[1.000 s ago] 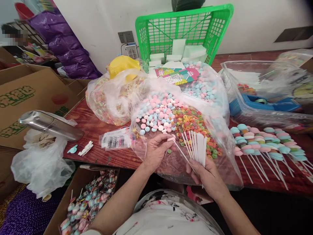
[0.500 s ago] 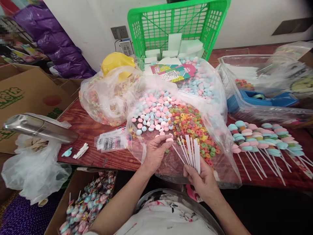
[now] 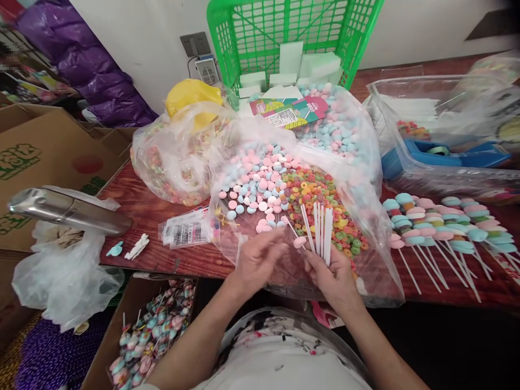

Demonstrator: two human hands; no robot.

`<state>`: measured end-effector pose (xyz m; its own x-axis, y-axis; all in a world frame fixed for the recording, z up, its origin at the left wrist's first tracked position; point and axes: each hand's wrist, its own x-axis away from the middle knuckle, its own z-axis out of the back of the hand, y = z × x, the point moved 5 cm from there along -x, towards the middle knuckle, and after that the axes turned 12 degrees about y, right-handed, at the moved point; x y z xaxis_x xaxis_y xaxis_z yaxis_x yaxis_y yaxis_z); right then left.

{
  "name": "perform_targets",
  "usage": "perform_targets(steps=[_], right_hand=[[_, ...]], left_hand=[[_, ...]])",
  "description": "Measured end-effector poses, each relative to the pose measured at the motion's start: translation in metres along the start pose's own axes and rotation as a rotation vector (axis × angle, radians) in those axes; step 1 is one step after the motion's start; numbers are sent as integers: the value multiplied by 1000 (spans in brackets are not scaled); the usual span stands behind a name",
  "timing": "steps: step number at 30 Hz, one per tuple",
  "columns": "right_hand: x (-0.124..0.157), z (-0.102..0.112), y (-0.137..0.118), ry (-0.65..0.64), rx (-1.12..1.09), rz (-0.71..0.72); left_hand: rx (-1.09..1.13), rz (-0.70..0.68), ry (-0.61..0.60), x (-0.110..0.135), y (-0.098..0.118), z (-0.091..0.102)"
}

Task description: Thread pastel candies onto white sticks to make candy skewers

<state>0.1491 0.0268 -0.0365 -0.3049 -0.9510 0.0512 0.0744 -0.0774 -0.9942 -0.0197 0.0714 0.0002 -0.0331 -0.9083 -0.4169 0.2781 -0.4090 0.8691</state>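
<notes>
My right hand (image 3: 331,273) is closed around a fan of several white lollipop sticks (image 3: 322,233). One stick leans out to the left, with a pink candy (image 3: 299,242) threaded low on it, close to my right fingertips. My left hand (image 3: 262,257) is just left of that stick, its fingers bent, apart and a little blurred; I see nothing held in it. Beyond my left fingers lie pink, blue and white button-shaped candies (image 3: 260,184) on a clear plastic bag. Beside them is a heap of colourful gummy rings (image 3: 311,192), partly behind the sticks.
Finished candy skewers (image 3: 442,222) lie at the right, below a clear tub (image 3: 447,173) with a blue tape dispenser. A green basket (image 3: 284,27) stands behind. A steel flask (image 3: 73,211) lies left, above a carton of wrapped candy sticks (image 3: 156,325).
The pink candy that my left fingers held at the stick's top now sits lower on the stick. My left hand has let go of it. The view has shifted slightly.
</notes>
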Motion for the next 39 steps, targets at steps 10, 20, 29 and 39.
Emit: perform_targets(steps=[10,20,29,39], right_hand=[[9,2,0,-151,260,232],[19,2,-11,-189,202,285],[24,12,-10,-159,104,144],[31,27,2,-148,1,-42]], left_hand=[[-534,-187,-48,1,-30,13],[640,804,177,-1,-19,5],[911,860,211,1,-16,-14],[905,822,111,2,-9,-32]])
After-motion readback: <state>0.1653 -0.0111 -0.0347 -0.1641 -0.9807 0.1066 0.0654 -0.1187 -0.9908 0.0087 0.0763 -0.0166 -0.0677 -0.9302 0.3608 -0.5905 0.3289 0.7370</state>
